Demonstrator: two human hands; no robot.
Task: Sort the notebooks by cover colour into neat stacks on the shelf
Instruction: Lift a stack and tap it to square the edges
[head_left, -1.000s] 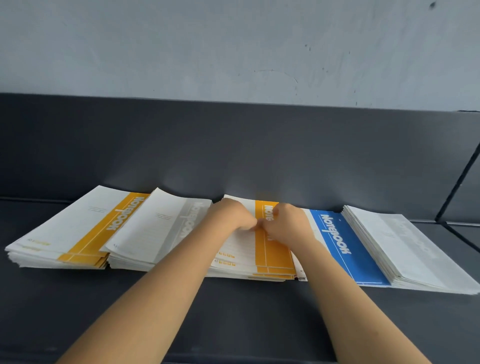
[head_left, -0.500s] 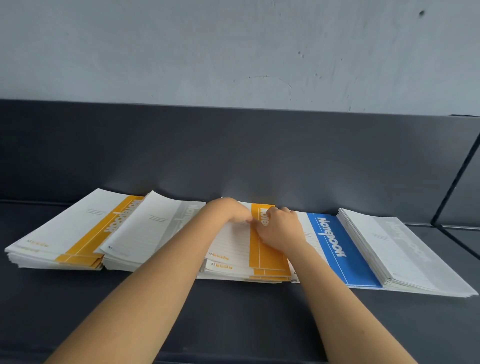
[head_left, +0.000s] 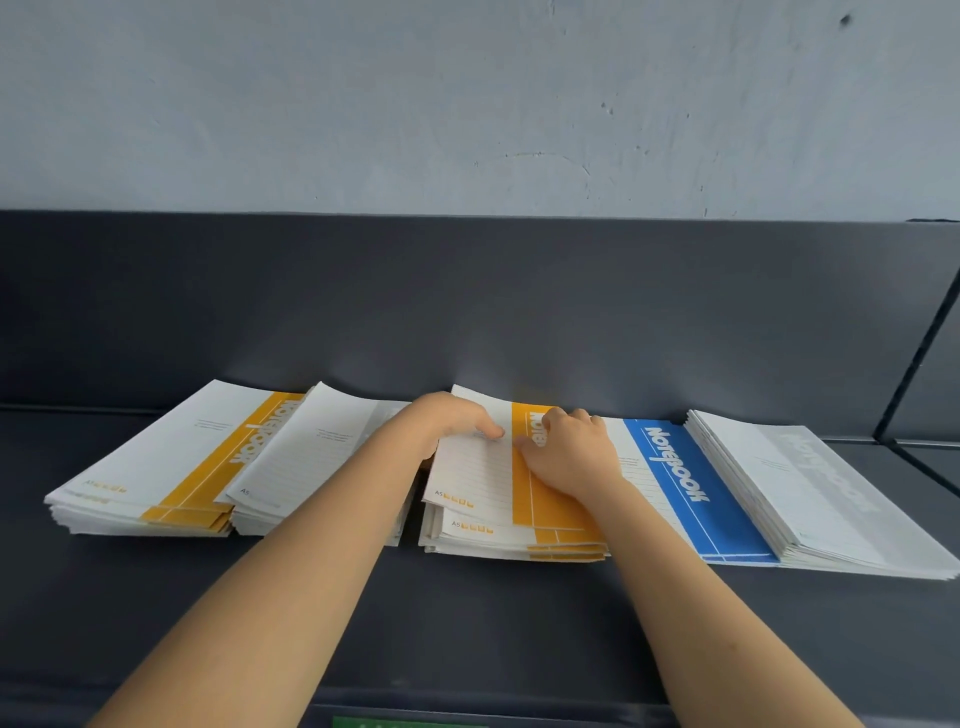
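The hands have parted slightly. The left hand (head_left: 449, 422) grasps the top orange notebook's (head_left: 480, 475) edge. The right hand (head_left: 569, 453) rests curled on it, grip unclear.

green strip (head_left: 410, 722) cut by bottom edge, grey-banded stack (head_left: 311, 457) half behind an arm (head_left: 291, 571)

1. Dark grey shelf (head_left: 467, 634), flat, with a dark grey back panel (head_left: 467, 312) upright behind it.
2. Five notebook piles lie in a row along the back.
3. Left to right: yellow-banded stack (head_left: 156, 478); grey-banded stack (head_left: 306, 462), overlapping the first pile's right edge; second yellow-banded stack (head_left: 550, 525), top copies offset; blue-banded stack (head_left: 691, 499); second grey-banded stack (head_left: 831, 504), overlapping the blue pile's right edge.
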